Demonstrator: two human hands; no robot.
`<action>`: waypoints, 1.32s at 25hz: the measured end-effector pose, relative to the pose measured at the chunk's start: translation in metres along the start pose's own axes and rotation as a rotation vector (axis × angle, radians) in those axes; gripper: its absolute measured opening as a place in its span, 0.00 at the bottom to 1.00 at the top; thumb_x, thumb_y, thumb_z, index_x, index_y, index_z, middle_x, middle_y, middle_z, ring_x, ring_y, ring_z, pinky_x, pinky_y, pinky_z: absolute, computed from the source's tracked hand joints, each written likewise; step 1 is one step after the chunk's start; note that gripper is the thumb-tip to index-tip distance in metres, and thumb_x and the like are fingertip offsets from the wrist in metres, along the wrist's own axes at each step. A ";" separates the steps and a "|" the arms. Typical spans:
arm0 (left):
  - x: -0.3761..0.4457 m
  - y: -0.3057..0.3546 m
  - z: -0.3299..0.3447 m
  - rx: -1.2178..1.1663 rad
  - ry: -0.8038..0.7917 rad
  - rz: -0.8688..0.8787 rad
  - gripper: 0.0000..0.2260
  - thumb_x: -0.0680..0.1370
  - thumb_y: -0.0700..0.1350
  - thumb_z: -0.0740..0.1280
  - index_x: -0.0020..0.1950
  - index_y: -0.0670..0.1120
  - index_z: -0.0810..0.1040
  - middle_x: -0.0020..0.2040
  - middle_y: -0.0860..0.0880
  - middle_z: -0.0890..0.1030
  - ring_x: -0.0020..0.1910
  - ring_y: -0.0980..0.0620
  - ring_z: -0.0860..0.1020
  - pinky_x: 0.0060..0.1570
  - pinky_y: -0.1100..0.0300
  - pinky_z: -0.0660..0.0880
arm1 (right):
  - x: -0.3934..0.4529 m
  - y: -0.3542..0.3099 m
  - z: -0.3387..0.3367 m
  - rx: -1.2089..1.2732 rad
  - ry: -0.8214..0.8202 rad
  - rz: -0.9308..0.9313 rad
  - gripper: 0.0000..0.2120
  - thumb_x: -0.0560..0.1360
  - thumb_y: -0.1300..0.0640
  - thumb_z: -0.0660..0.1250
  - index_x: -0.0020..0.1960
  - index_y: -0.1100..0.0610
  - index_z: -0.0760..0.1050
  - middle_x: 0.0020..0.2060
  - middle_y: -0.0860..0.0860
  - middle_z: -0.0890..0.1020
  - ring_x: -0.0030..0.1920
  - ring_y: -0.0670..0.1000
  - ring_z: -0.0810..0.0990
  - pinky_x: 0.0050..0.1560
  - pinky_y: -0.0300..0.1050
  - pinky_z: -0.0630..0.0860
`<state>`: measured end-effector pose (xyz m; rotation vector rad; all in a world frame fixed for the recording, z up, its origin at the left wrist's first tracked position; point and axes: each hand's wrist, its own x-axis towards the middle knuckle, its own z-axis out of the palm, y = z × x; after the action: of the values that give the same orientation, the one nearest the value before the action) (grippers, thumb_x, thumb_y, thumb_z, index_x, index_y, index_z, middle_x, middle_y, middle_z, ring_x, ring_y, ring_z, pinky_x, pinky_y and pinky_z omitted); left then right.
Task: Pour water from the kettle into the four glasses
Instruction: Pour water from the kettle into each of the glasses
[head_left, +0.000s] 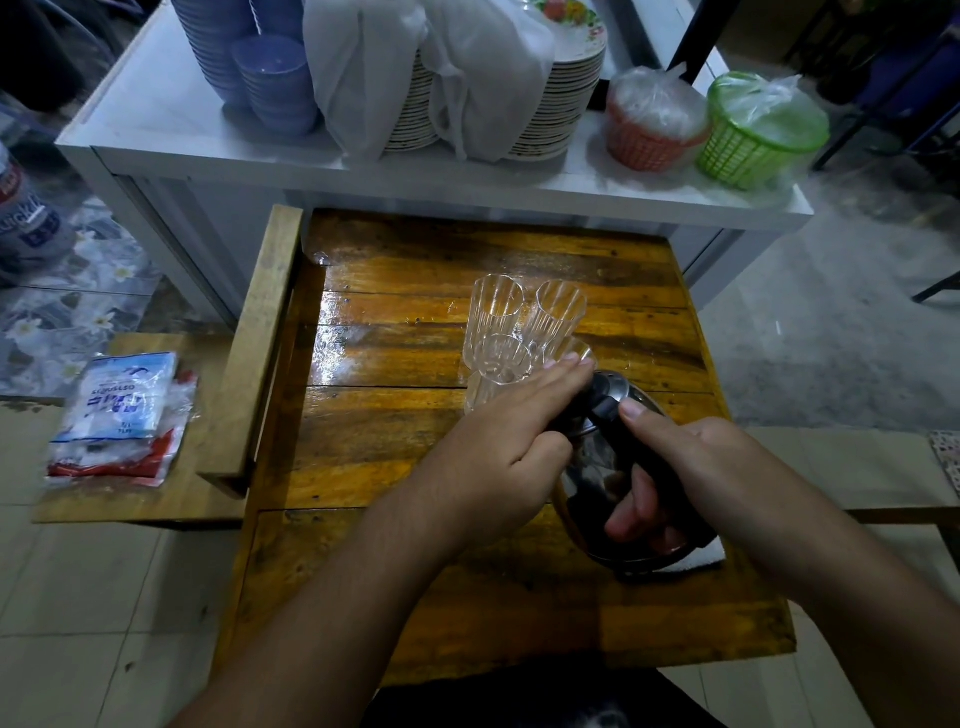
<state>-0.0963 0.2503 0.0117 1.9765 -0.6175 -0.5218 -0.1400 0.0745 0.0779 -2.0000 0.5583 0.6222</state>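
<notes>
So, going left to right — the four glasses (519, 332) are bunched in a tight cluster near the middle of the wet wooden tabletop (395, 467), all upright and, as far as I can tell, empty. The left hand (498, 441) lies flat across the kettle's lid (602, 387), fingers (561, 371) together and stretched out toward the glasses, tips just about reaching the nearest rim. It's pressing down, not gripping anything.

Right of that is the kettle (597, 467) itself — shiny steel body, black handle (644, 467), sitting on the tabletop at the near right. The right hand (685, 467) is clamped on the handle, thumb on top, fingers curled underneath.

The bit that matters: the glasses sit straight ahead of the kettle, slightly left, practically touching its front. The spout is hidden by the left hand, but I'd guess it points that way. So the pour is basically lift and tip forward — the right hand does the work, the left keeps the lid down.
</notes>
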 end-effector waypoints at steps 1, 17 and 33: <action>0.000 0.000 0.000 0.002 0.002 0.000 0.30 0.78 0.46 0.55 0.81 0.54 0.56 0.81 0.57 0.56 0.78 0.66 0.51 0.74 0.66 0.51 | 0.000 0.000 0.000 -0.001 0.002 -0.003 0.34 0.79 0.38 0.57 0.27 0.61 0.79 0.33 0.57 0.89 0.31 0.57 0.84 0.41 0.48 0.80; -0.003 0.003 0.003 0.014 0.021 0.014 0.30 0.78 0.45 0.56 0.81 0.53 0.55 0.82 0.56 0.56 0.78 0.66 0.51 0.76 0.61 0.52 | -0.004 0.004 -0.003 -0.011 0.037 -0.085 0.33 0.77 0.37 0.57 0.27 0.60 0.79 0.32 0.56 0.88 0.33 0.55 0.87 0.39 0.46 0.83; -0.013 0.002 0.020 0.174 -0.009 0.029 0.32 0.76 0.47 0.55 0.81 0.52 0.55 0.82 0.58 0.51 0.78 0.66 0.41 0.78 0.55 0.48 | 0.016 0.075 0.052 0.521 0.031 -0.254 0.32 0.76 0.42 0.54 0.26 0.63 0.75 0.29 0.64 0.85 0.34 0.58 0.85 0.37 0.39 0.79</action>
<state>-0.1187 0.2444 0.0059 2.1265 -0.7163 -0.4729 -0.1837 0.0834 -0.0031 -1.5530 0.4214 0.2546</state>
